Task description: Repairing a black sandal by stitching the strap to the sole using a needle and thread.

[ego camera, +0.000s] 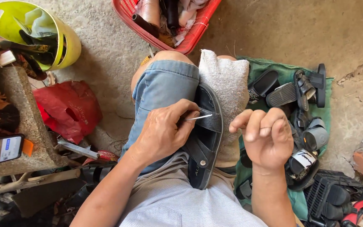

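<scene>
**Stitching a sandal on the lap**

The left hand (162, 134) pinches a metal awl (199, 117) against a black leather sandal (206, 138), steadied on a towel-padded knee (225, 80). The right hand (267, 136), clenched, seems to pull thread taut. Beyond, a red basket (127, 10) holds spools and scraps; a yellow bucket (70, 46) holds rags.

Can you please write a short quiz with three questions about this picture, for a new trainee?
1. True or false: the left hand holds a metal awl against the black sandal.
2. Where does the sandal rest?
A. on the red basket
B. between the knees, beside a white towel
3. What colour is the cloth under the shoe pile?

Key: 1 true; 2 B; 3 green.
</scene>
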